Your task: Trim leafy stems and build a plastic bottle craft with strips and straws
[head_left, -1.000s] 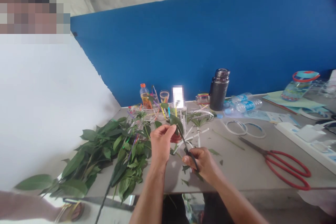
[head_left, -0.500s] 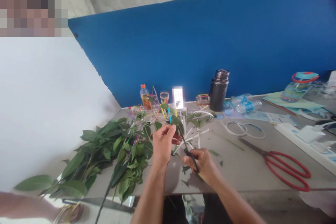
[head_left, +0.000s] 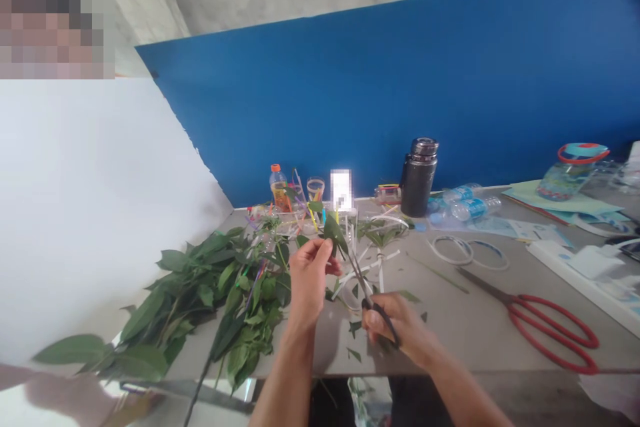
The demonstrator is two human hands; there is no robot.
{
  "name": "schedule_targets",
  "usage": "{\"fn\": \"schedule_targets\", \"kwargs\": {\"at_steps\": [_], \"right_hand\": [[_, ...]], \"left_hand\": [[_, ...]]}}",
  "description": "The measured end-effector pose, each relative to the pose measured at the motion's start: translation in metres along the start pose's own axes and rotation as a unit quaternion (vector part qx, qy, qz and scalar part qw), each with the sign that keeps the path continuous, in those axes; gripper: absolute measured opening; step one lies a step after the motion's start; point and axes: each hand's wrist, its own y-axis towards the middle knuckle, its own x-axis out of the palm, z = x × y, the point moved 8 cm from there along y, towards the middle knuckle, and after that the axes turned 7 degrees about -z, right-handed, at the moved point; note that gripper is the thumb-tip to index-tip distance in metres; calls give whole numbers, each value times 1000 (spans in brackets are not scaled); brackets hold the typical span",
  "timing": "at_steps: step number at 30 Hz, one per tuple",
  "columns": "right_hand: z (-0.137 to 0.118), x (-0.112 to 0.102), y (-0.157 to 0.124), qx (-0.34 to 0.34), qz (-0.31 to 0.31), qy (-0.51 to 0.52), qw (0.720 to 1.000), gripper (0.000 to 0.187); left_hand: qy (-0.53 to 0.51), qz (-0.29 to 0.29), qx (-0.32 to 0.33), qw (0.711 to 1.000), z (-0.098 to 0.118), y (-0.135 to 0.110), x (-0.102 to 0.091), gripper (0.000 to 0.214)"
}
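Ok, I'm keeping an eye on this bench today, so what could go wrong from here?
The scissors in the right hand point up at the leaf held by the left hand, so the blades could nick those fingers. The cut leaf bits lying near the table edge could also get pushed over it.

Black-handled scissors (head_left: 383,319) at 6 o'clock, metal and matt plastic; red-handled scissors (head_left: 553,333) at 4 o'clock, metal and glossy plastic

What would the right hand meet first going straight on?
Probably the green leaf held in the left hand: the scissors in the right hand point at it, though depth is unclear.
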Motion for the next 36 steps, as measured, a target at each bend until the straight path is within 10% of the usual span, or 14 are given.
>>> {"fn": "schedule_targets", "kwargs": {"at_steps": [19, 36], "right_hand": [[-17, -21, 9, 8, 30, 7, 1000, 61], [-15, -22, 6, 23, 40, 4, 999, 64]], "left_hand": [[164, -70, 71, 981, 14, 5, 22, 28], [103, -84, 51, 990, 3, 7, 24, 29]]}}
